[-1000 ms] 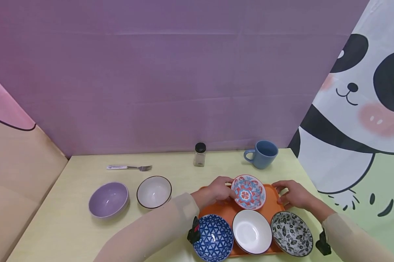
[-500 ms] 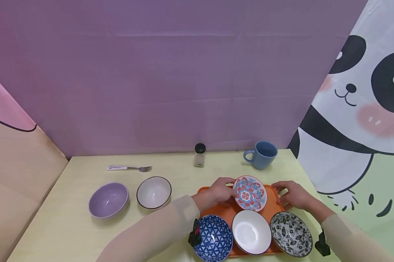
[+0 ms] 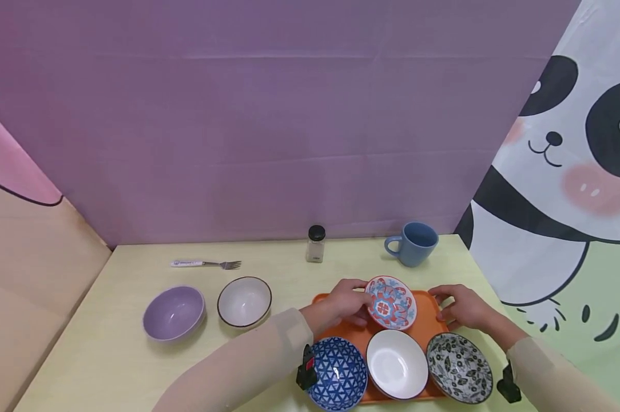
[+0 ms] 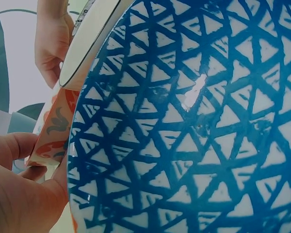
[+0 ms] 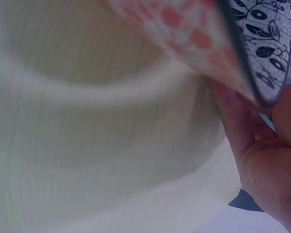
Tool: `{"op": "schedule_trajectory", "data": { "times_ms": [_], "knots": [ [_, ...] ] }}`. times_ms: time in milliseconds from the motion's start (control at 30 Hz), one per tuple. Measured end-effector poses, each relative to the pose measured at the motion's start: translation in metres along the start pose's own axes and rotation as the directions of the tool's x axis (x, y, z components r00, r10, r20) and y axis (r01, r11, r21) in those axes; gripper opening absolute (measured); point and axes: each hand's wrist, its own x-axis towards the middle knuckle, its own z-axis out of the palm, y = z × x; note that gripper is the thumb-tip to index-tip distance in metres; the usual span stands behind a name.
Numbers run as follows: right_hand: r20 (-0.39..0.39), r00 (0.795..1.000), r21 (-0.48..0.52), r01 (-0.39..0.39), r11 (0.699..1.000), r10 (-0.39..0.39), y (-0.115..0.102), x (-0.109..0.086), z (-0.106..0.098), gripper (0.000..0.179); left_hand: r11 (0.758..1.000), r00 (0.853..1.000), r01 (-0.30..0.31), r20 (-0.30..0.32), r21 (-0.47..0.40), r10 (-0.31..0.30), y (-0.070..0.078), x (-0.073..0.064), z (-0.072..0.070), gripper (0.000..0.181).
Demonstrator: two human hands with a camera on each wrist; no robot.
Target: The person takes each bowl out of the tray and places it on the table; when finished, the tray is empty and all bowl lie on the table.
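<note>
Near the top of the orange tray, my left hand pinches the left rim of a small red-and-blue patterned bowl between thumb and fingers. The left wrist view shows this bowl partly hidden behind a blue triangle-patterned bowl. My right hand grips the tray's upper right edge, thumb and fingers bent at it. Along the tray's near side stand the blue bowl, a white bowl and a black-and-white leaf-patterned bowl.
Behind the tray stand a blue mug and a glass shaker with a black lid. On the left of the table are a purple bowl, a dark-rimmed white bowl and a fork. A purple backdrop closes the back.
The red-and-blue bowl shifts slightly right, then slightly back left, with my left hand on its rim. My right hand stays at the tray's edge.
</note>
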Motion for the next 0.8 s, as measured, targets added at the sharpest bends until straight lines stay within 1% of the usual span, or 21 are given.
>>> {"op": "schedule_trajectory", "data": {
  "times_ms": [300, 500, 600, 800],
  "knots": [
    [0.008, 1.0, -0.011, 0.002, 1.0, -0.002, -0.003, -0.001, 0.0, 0.057, 0.999, 1.0, -0.012, -0.011, -0.038, 0.012, -0.002, -0.002, -0.009, 0.051],
    [0.009, 1.0, -0.011, -0.002, 1.0, 0.002, -0.007, 0.0, -0.001, 0.057, 0.997, 1.0, -0.016, -0.005, -0.073, 0.015, -0.002, -0.004, -0.019, 0.05],
    [0.01, 1.0, -0.013, 0.001, 1.0, -0.001, -0.006, -0.001, 0.0, 0.057, 0.996, 1.0, -0.021, 0.015, -0.082, 0.022, -0.001, -0.009, -0.024, 0.05],
    [0.012, 1.0, 0.009, 0.008, 1.0, -0.008, -0.001, -0.003, -0.001, 0.057, 0.995, 0.998, -0.036, 0.054, -0.088, 0.041, 0.006, -0.025, -0.035, 0.05]
  ]
}}
